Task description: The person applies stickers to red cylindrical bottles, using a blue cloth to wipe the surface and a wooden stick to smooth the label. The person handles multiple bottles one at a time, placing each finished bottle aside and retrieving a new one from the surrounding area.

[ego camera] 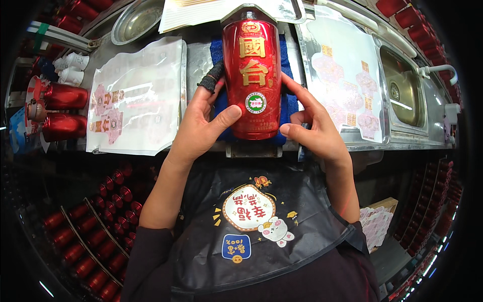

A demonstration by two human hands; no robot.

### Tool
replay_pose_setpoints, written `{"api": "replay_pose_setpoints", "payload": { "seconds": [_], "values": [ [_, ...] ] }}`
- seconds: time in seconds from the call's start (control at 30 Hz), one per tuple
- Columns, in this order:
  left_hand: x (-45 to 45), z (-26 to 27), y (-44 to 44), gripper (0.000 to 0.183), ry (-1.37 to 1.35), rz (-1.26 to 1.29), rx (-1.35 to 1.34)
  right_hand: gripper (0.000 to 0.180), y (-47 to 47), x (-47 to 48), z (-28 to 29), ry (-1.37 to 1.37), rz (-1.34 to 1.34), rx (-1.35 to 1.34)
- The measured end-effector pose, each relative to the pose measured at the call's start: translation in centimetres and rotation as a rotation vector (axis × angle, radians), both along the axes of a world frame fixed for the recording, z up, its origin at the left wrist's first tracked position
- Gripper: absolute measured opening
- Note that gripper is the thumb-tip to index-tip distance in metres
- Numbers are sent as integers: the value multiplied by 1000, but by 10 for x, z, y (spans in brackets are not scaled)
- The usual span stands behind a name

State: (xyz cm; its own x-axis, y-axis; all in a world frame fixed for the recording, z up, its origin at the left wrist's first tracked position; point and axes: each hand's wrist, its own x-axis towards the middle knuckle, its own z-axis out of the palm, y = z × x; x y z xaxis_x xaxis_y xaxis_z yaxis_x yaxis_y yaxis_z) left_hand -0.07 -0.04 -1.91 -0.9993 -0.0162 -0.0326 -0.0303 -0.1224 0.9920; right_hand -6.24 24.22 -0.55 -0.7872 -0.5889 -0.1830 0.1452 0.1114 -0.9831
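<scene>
A glossy red glass bottle (260, 122) with raised gold characters and a round green-and-white emblem lies on a folded blue towel (292, 105), its neck pointing away from me. My left hand (202, 122) grips its left side, thumb on the front near the emblem. A black covering (212, 77) wraps a finger of that hand. On the opposite side, my right hand (315, 122) holds the bottle with the index finger along its edge and the thumb by the base. A dark-edged metal holder (230, 17) sits behind the neck.
Decal sheets lie on trays at left (147, 120) and right (324, 34). A metal bowl (137, 19) stands at the back left, with red bottles (66, 127) at the far left. A sink (400, 90) with a white faucet (437, 70) is at right. Racked red bottles (81, 245) stand below left.
</scene>
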Motion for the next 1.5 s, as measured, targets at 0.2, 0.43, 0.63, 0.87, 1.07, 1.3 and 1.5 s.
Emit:
{"api": "replay_pose_setpoints", "payload": {
  "seconds": [0.2, 0.43, 0.63, 0.87, 1.07, 1.3, 1.5],
  "values": [
    [1, 3, 3, 88, -6, -2, -33, 86, -1, 0, 2, -18, -4, 11],
    [0, 3, 5, 90, 12, -20, -28, 86, -6, 3, 1, -3, -43, 13],
    [0, 5, 4, 90, 6, -26, -35, 84, -5, 0, -3, 14, -37, -8],
    [1, 1, 0, 86, -24, 10, 76, 82, -14, 4, -4, -152, -145, -155],
    [3, -3, 0, 86, 43, -15, -43, 78, -14, 6, -6, 95, -115, 36],
    [3, 0, -1, 87, 7, -20, 8, 80, -13, 4, -4, -20, -126, -23],
    [1, -1, -1, 86, 23, -23, 10, 77, -15, 3, -4, -40, -127, -53]
  ]
}}
